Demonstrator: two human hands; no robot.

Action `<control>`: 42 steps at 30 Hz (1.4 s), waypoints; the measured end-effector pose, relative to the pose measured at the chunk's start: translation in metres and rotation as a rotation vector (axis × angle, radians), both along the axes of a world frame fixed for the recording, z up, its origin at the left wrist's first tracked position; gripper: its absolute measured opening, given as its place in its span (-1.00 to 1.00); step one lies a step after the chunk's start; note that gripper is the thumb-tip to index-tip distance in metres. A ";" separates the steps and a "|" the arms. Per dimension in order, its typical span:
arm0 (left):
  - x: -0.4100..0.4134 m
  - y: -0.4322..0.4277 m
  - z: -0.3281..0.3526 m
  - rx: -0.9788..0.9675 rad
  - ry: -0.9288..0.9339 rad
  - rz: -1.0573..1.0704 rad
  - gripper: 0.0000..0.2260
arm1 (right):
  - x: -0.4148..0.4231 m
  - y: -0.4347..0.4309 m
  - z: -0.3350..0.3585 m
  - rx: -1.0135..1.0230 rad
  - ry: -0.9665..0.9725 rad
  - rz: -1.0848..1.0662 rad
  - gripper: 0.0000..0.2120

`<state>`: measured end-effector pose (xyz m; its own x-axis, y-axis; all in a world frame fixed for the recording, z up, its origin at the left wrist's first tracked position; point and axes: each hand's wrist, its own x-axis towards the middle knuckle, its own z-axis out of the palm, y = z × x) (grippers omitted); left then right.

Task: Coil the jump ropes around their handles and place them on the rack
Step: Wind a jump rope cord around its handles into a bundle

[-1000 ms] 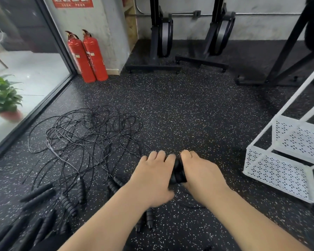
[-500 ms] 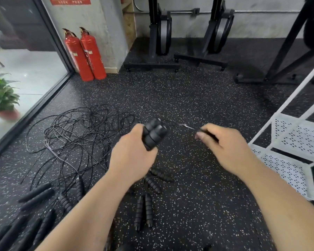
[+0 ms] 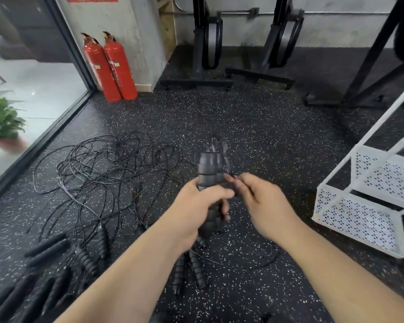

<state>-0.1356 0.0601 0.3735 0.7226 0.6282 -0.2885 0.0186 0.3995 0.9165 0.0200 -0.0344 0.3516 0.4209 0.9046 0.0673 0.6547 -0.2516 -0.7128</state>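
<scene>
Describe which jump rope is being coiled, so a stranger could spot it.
Start at the white perforated rack on the right; just left of it, the left hand grips a pair of ribbed black handles. They are the only handles off the floor.

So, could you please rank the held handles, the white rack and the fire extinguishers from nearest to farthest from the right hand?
1. The handles, in the left hand, just left of the right hand.
2. The rack, on the right.
3. The extinguishers, far left by the wall.
</scene>
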 end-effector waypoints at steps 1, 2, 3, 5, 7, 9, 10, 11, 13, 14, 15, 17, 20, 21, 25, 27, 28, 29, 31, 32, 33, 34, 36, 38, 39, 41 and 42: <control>0.002 -0.004 -0.003 0.001 -0.013 -0.053 -0.66 | -0.003 0.001 -0.004 -0.043 0.000 0.022 -0.81; 0.004 -0.006 -0.005 0.007 -0.025 -0.087 -0.64 | -0.005 0.002 -0.006 -0.078 -0.006 0.031 -0.79; 0.005 -0.006 -0.006 0.007 -0.039 -0.099 -0.62 | -0.005 0.003 -0.006 -0.090 -0.007 0.030 -0.78; 0.007 -0.003 -0.006 -0.015 -0.064 -0.069 -0.61 | -0.001 0.006 -0.005 -0.074 0.004 0.042 -0.80; 0.005 0.006 -0.002 -0.029 -0.118 -0.001 -0.60 | 0.006 0.006 -0.001 -0.071 0.001 0.073 -0.76; -0.001 0.022 0.007 -0.026 -0.187 0.083 -0.59 | 0.014 0.004 0.003 -0.106 0.026 0.089 -0.71; -0.006 0.032 0.012 -0.031 -0.233 0.128 -0.57 | 0.019 0.003 0.006 -0.126 0.035 0.088 -0.70; -0.012 0.042 0.017 -0.041 -0.289 0.175 -0.54 | 0.023 0.001 0.010 -0.130 0.037 0.083 -0.70; -0.025 0.060 0.023 -0.044 -0.401 0.259 -0.52 | 0.031 -0.002 0.018 -0.067 0.026 0.058 -0.75; -0.029 0.065 0.024 -0.028 -0.438 0.278 -0.52 | 0.033 -0.003 0.022 -0.001 0.020 0.044 -0.77; -0.032 0.067 0.024 -0.009 -0.454 0.279 -0.52 | 0.033 -0.004 0.026 0.074 0.020 0.027 -0.78; -0.032 0.063 0.024 0.004 -0.440 0.250 -0.53 | 0.032 -0.005 0.032 0.211 0.046 -0.047 -0.78; -0.024 0.048 0.020 -0.037 -0.326 0.175 -0.48 | 0.029 -0.004 0.034 0.327 0.079 -0.163 -0.76; -0.020 0.041 0.018 -0.047 -0.267 0.139 -0.48 | 0.028 -0.003 0.032 0.320 0.065 -0.175 -0.76; 0.000 -0.002 0.002 -0.083 -0.159 -0.042 -0.56 | 0.010 0.004 0.016 0.190 0.050 -0.139 -0.77; 0.008 -0.019 -0.004 -0.133 -0.184 -0.040 -0.58 | 0.005 0.007 0.008 0.153 0.069 -0.163 -0.75; 0.012 -0.022 -0.005 -0.161 -0.198 -0.016 -0.58 | 0.006 0.008 0.005 0.134 0.062 -0.174 -0.75; 0.014 -0.022 -0.006 -0.181 -0.206 0.007 -0.57 | 0.008 0.008 0.003 0.107 0.039 -0.172 -0.76; 0.015 -0.018 -0.007 -0.185 -0.202 0.022 -0.55 | 0.011 0.008 0.000 0.047 -0.003 -0.148 -0.77; 0.015 -0.016 -0.007 -0.175 -0.194 0.014 -0.55 | 0.010 0.008 -0.001 0.027 -0.005 -0.139 -0.78; 0.015 -0.014 -0.007 -0.170 -0.186 0.004 -0.56 | 0.010 0.008 -0.002 0.019 0.001 -0.128 -0.79; 0.015 -0.013 -0.008 -0.177 -0.186 -0.004 -0.57 | 0.009 0.007 -0.002 0.019 0.009 -0.108 -0.80; 0.014 -0.006 -0.006 -0.209 -0.225 -0.011 -0.59 | 0.011 0.007 0.001 0.013 0.015 -0.042 -0.77; 0.009 0.009 0.002 -0.220 -0.306 -0.003 -0.57 | 0.017 0.005 0.009 -0.005 0.041 0.016 -0.75; 0.004 0.019 0.006 -0.210 -0.363 0.017 -0.53 | 0.021 0.003 0.014 -0.004 0.054 0.024 -0.75; -0.007 0.040 0.016 -0.174 -0.484 0.064 -0.40 | 0.029 -0.001 0.024 0.047 0.040 -0.006 -0.76; -0.012 0.048 0.020 -0.147 -0.531 0.083 -0.36 | 0.032 -0.003 0.027 0.093 0.023 -0.030 -0.77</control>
<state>-0.1475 0.1077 0.3931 0.7426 0.6697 0.0130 -0.4676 0.5044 0.7259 0.0520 -0.0371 0.3787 0.4497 0.8821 0.1404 0.6309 -0.2025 -0.7489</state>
